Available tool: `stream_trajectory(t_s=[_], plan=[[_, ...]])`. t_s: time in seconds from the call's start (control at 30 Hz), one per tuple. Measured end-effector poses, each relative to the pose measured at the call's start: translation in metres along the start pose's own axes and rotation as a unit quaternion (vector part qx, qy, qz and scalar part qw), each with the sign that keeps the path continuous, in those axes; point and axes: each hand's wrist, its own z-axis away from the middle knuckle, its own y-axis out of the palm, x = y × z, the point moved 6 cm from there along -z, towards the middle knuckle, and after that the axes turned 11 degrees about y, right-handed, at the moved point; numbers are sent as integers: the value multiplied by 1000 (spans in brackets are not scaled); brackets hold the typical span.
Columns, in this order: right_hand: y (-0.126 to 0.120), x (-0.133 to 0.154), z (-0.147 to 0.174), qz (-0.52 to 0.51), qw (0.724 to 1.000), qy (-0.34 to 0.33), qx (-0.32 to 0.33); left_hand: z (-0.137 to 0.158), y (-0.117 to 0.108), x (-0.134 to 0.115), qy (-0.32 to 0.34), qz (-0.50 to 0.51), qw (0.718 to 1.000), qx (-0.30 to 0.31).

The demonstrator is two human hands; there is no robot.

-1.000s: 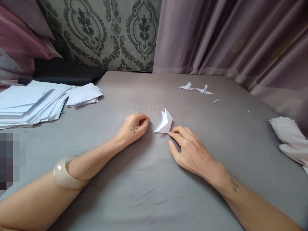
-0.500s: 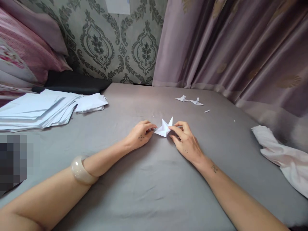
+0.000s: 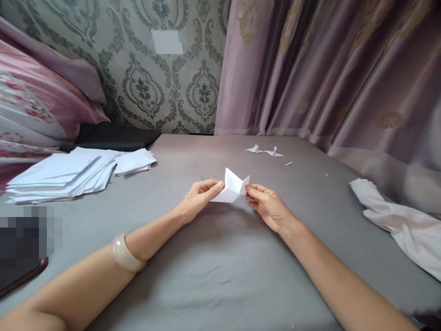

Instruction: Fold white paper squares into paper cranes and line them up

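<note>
Between my two hands is a folded white paper (image 3: 231, 187), partly opened, with points standing up at its top and right. My left hand (image 3: 200, 196) pinches its left side, thumb on top and fingers behind. At the right edge, my right hand (image 3: 267, 201) grips a small upright flap between thumb and fingers. The paper sits at or just above the grey cloth surface (image 3: 213, 257); I cannot tell if it touches. Fingers hide part of its left and right edges.
Two folded paper birds (image 3: 273, 152) and a small paper scrap (image 3: 288, 163) lie at the back right. Stacks of white paper (image 3: 58, 172) are at the left, near a dark blurred object (image 3: 20, 248). A pale crumpled cloth (image 3: 392, 220) lies at the right.
My left hand has moved from beside the paper to pinching it. My right hand has turned and grips the right flap. The paper is spread more open. The view has tilted up slightly.
</note>
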Motion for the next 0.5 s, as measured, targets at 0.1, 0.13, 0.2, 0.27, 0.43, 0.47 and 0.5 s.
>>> stream_trajectory(t_s=[0.1,0.13,0.2,0.27,0.43,0.47,0.5], plan=[[-2,-7,-3,-31,999,32,-13,2,-1,-4,14,-69,997,-42],[-2,-8,-3,-30,999,34,-19,2,-2,-5,23,-98,993,-60],[0,-8,-2,-16,999,27,-28,3,-4,-7,36,-140,985,-91],[2,-6,0,8,999,12,-38,3,-8,-6,41,-172,977,-124],[4,-6,2,41,997,-12,-64,5,-7,-1,15,-180,976,-122],[5,-6,2,44,997,-14,-68,5,-4,1,3,-159,981,-106],[5,-7,2,46,996,-14,-70,5,-2,2,-10,-136,986,-94]])
